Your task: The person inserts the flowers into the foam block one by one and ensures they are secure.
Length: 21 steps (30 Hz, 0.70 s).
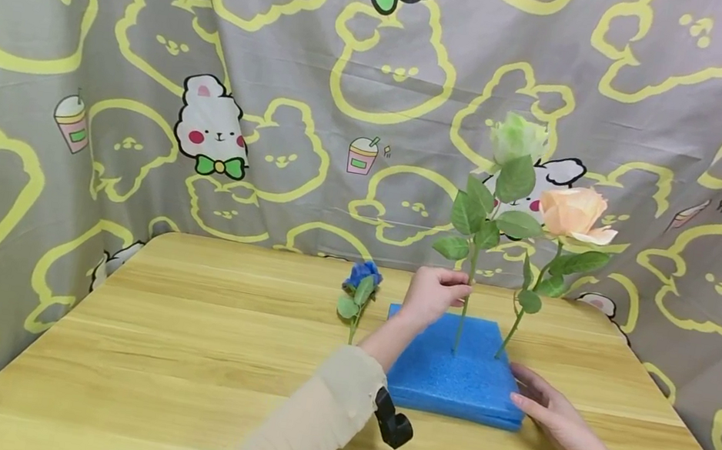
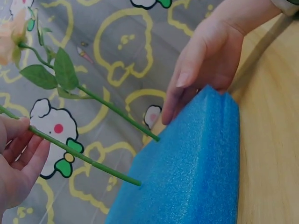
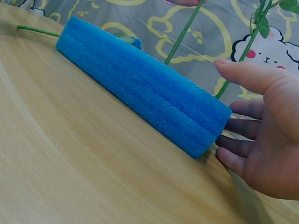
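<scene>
In the head view a pale green rose (image 1: 517, 139) stands upright, its stem in a blue foam block (image 1: 442, 385). My left hand (image 1: 432, 295) pinches that stem between thumb and fingers, above the foam. A peach rose (image 1: 576, 213) leans slightly right, its stem also in the block. My right hand (image 1: 559, 419) rests at the block's right side, fingers extended and loosely bent. The right wrist view shows its fingertips (image 3: 229, 161) along the foam's end, the thumb raised above the top edge. In the left wrist view both stems enter the foam's upper face.
A blue rose (image 1: 363, 278) lies on the wooden table (image 1: 194, 356), left of the foam block. A patterned grey curtain (image 1: 301, 61) hangs behind the table's far edge. A black strap piece (image 1: 393, 420) sticks out from the left sleeve.
</scene>
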Motion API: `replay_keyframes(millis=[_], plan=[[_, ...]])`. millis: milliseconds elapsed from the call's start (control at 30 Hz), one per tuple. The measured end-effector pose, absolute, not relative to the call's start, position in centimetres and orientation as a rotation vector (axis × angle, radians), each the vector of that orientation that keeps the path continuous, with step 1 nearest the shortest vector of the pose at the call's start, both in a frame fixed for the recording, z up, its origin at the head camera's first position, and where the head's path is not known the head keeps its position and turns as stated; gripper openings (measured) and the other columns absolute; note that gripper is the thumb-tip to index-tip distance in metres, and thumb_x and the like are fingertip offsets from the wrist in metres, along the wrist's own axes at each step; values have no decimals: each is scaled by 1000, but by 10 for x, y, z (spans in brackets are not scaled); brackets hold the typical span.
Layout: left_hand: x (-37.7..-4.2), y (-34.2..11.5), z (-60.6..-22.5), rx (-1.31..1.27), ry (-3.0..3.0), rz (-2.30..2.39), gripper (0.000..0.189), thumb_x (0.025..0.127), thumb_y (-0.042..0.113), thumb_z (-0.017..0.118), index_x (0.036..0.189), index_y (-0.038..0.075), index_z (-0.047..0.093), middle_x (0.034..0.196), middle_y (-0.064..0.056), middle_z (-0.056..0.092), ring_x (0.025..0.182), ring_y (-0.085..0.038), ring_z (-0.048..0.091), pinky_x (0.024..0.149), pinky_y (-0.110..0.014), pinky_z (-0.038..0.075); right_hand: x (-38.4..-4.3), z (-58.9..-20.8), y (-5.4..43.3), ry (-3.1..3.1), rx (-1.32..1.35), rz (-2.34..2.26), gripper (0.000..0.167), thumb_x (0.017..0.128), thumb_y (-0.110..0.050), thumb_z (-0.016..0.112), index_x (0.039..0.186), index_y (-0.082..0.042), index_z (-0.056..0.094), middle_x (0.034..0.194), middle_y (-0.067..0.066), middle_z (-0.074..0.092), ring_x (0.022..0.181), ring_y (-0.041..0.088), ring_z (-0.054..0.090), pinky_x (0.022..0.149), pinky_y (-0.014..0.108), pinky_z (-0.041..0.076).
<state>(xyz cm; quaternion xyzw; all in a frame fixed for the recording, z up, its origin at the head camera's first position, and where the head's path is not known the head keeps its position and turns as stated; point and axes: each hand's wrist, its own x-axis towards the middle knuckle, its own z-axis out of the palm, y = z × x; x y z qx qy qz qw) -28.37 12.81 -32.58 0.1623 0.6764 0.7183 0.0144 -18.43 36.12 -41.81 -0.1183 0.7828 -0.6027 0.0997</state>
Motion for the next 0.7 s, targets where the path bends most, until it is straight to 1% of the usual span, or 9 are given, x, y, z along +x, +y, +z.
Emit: replay_keyframes(millis=[133,267,500,700], plan=[[-285,129,-329,480,2123,2235,19,85,1,65,102,-5,69,95,-11,68,80,-21,67,69,-30,56,-184,-418,361,2307,-343,-1784,64,96,-13,48,142,12,11,145,37,7,105,-20,34,86,6,32],[-284,130,-330,473,2156,2216,18,85,2,65,102,-4,69,94,-11,68,79,-22,67,67,-26,56,-183,-419,361,2306,-337,-1786,64,96,-13,48,142,13,10,145,36,7,105,-20,34,86,5,32],[-283,132,-335,484,2225,2129,18,85,7,67,100,-1,70,90,-7,69,75,-18,67,71,-31,56,-183,-419,361,2302,-334,-1793,65,96,-13,48,142,13,10,145,37,8,105,-20,35,86,6,32],[-285,133,-338,482,2253,2082,16,85,10,68,98,1,71,89,-4,69,75,-16,66,67,-26,55,-183,-417,361,2299,-345,-1796,64,97,-13,47,142,13,10,144,37,7,105,-20,36,86,6,33]])
